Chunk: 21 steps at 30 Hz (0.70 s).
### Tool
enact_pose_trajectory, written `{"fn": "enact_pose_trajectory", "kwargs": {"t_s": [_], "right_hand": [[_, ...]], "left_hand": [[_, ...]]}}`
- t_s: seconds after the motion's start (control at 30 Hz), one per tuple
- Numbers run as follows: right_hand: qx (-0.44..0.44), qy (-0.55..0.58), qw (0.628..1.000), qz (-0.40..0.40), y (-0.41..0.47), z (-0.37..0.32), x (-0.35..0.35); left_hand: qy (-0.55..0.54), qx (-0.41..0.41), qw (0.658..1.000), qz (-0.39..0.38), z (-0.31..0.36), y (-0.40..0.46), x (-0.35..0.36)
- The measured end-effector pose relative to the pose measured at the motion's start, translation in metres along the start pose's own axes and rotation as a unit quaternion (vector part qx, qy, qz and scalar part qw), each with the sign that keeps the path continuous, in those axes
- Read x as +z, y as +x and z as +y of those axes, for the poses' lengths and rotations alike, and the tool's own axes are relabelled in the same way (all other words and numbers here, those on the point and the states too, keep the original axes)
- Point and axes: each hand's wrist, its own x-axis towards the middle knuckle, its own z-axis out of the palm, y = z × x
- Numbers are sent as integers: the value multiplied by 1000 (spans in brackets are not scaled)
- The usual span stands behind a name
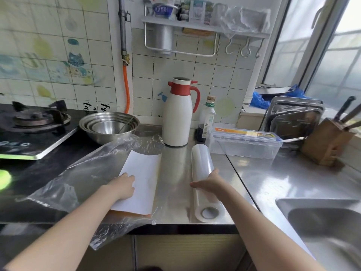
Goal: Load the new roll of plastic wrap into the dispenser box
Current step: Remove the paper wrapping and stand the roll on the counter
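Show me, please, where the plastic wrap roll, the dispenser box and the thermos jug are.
plastic wrap roll (203,163): head view, upper side.
dispenser box (244,146): head view, clear front wall.
thermos jug (176,118): head view, white body.

Little lettering is legible in this kitchen scene: a black cursive decal on the white tiled wall (101,108), left of centre behind the stacked steel bowls, shows only the fragments "Fr" and "ta" before the bowls cut it off. The green-and-white label of the clear glass bottle (208,116) beside the white and red jug at centre carries Chinese characters too small to read, and the orange label strip on the lid of the clear plastic dispenser box (244,141) at centre right bears print that is blurred. On the wall shelf at top centre a white packet (197,11) shows a barcode, its digits unreadable, and the black glass stove panel (17,144) at the left edge shows pale control marks resembling "0 8 0".
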Motion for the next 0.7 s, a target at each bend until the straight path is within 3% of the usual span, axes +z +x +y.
{"fn": "enact_pose_trajectory", "kwargs": {"t_s": [0.17, 0.5, 0.6, 0.7], "right_hand": [[-27, 100, 994, 19, -1, 17, -3], [-124, 167, 976, 62, 7, -12, -10], [-168, 217, 958, 79, 11, -33, -9], [-233, 242, 939, 77, 20, -46, -8]], "left_hand": [[22, -9, 1000, 7, -5, -1, 1], [100, -40, 994, 21, 16, 20, -28], [13, 0, 998, 61, 34, 31, -46], [-245, 42, 962, 113, 61, 40, -69]]}}
